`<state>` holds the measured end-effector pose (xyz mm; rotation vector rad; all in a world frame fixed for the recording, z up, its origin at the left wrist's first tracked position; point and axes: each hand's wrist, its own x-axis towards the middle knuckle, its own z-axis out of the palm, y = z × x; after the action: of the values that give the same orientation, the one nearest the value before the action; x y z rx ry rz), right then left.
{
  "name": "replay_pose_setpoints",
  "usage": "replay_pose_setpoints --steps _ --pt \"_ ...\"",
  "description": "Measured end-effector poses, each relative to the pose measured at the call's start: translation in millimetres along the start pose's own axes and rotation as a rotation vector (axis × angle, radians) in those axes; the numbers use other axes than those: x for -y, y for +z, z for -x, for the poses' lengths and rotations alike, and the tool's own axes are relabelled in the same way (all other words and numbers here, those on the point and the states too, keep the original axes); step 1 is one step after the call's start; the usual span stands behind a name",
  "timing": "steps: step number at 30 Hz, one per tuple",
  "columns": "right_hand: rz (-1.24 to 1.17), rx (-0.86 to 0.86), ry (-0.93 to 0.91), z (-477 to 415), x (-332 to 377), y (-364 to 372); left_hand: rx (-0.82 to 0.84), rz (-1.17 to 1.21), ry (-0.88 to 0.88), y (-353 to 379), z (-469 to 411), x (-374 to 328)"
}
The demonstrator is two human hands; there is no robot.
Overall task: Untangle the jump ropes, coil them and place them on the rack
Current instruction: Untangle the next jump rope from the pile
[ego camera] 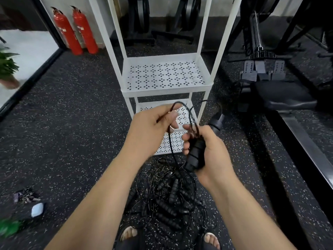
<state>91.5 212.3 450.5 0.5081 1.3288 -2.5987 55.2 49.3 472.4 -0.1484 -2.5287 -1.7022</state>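
Observation:
A tangled heap of black jump ropes with ribbed handles lies on the floor between my feet. My right hand grips two black handles of one rope, one handle sticking up past my thumb. My left hand pinches a loop of that rope's thin black cord, which arcs over to my right hand and also hangs down toward the heap. The white rack with perforated shelves stands just beyond my hands.
Two red fire extinguishers stand at the back left. Black gym machines and a padded bench crowd the right side. A potted plant is at the left edge, and small items lie on the speckled floor at lower left.

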Motion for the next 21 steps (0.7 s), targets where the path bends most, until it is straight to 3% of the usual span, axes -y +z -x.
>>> replay_pose_setpoints --steps 3,8,13,21 --pt "0.109 0.037 0.021 2.2 -10.7 1.4 -0.042 0.193 -0.055 -4.1 -2.6 -7.6" --pt "0.865 0.042 -0.117 -1.7 -24.7 -5.2 -0.088 0.351 -0.147 -6.8 -4.8 -6.7" --pt "0.774 0.131 -0.036 -0.7 -15.5 -2.9 -0.145 0.317 -0.157 -7.6 -7.5 1.3" --pt "0.837 0.053 -0.205 -9.6 -24.7 -5.5 -0.151 0.401 -0.187 2.9 -8.3 -2.5"
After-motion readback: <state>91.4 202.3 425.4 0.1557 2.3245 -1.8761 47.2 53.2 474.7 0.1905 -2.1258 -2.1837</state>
